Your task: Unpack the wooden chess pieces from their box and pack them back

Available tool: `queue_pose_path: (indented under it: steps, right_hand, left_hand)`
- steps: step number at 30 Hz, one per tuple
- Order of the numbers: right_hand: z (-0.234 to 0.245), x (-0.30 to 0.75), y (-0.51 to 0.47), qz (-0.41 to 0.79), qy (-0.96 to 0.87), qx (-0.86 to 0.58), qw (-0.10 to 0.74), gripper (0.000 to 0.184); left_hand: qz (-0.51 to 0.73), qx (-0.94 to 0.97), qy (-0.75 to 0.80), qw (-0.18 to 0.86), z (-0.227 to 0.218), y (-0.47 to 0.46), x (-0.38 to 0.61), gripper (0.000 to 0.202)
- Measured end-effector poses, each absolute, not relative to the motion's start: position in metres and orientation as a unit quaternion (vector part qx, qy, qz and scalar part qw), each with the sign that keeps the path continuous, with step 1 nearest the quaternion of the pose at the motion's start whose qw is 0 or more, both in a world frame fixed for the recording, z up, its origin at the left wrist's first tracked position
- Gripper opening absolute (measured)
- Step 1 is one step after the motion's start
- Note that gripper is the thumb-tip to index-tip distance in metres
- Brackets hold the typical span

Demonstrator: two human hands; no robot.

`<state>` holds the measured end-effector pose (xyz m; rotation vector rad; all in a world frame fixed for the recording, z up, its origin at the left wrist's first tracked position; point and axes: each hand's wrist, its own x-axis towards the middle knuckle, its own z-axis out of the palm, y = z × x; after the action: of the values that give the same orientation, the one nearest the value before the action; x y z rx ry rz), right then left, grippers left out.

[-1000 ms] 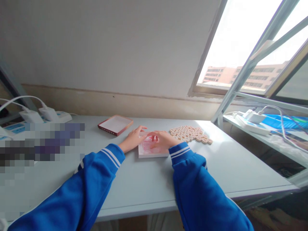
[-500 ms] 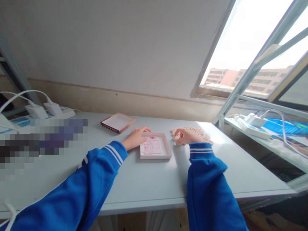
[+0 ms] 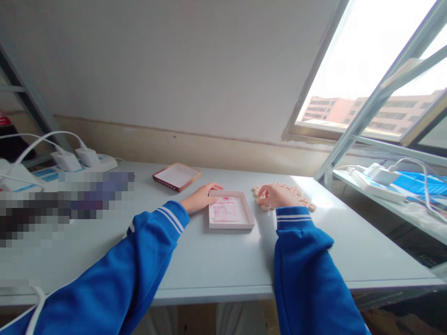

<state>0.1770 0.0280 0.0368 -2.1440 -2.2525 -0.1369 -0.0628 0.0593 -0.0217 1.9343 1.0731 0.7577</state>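
A shallow white box (image 3: 244, 221) with a folded red-printed sheet (image 3: 226, 211) inside lies on the pale grey table (image 3: 216, 265). My left hand (image 3: 201, 197) rests against the box's left rim, fingers stretched along it. My right hand (image 3: 277, 195) sits on a pile of several round wooden game pieces (image 3: 303, 201) just right of the box, fingers curled over them; what they hold, if anything, is hidden. Both arms wear blue sleeves with white cuff stripes.
The box's red-edged lid (image 3: 177, 176) lies upturned at the back left. Power strips with white chargers and cables (image 3: 78, 160) sit at the far left. A metal window frame (image 3: 335, 153) and a shelf with another power strip (image 3: 379, 184) stand to the right.
My right hand left the box and moved right onto the wooden pieces. My left hand stayed at the box's left rim. The view shifted slightly.
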Motion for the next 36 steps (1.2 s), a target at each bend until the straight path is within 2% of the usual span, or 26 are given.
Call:
queue_pose_path:
  steps: [4,11,15,21,25,28,32,36]
  right_hand:
    - [0.036,0.176,0.032,-0.010,-0.746,-0.665,0.041,0.016]
    - [0.031,0.158,0.039,0.060,-0.825,-0.536,0.166,0.018]
    - [0.021,0.136,0.038,0.076,-0.868,-0.454,0.186,0.016]
    - [0.000,0.113,0.040,0.038,-0.885,-0.421,0.197,0.016]
    - [0.004,0.116,0.041,0.095,-0.882,-0.411,0.212,0.010]
    - [0.014,0.132,0.041,0.068,-0.864,-0.458,0.198,0.011]
    - [0.020,0.158,0.040,-0.074,-0.775,-0.620,0.100,0.016]
    - [0.017,0.169,0.040,-0.105,-0.726,-0.678,0.033,0.022]
  left_hand:
    - [0.315,0.747,0.444,0.382,-0.024,0.057,-0.057,0.043]
    - [0.323,0.767,0.444,0.333,-0.025,0.051,-0.048,0.036]
    - [0.344,0.756,0.435,0.346,-0.027,0.058,-0.049,0.026]
    - [0.359,0.760,0.404,0.361,-0.029,0.065,-0.052,0.025]
    - [0.347,0.760,0.389,0.389,-0.028,0.059,-0.051,0.026]
    - [0.323,0.761,0.399,0.397,-0.025,0.052,-0.049,0.034]
    - [0.303,0.762,0.463,0.335,-0.022,0.045,-0.047,0.041]
    - [0.295,0.774,0.486,0.281,-0.024,0.048,-0.047,0.037]
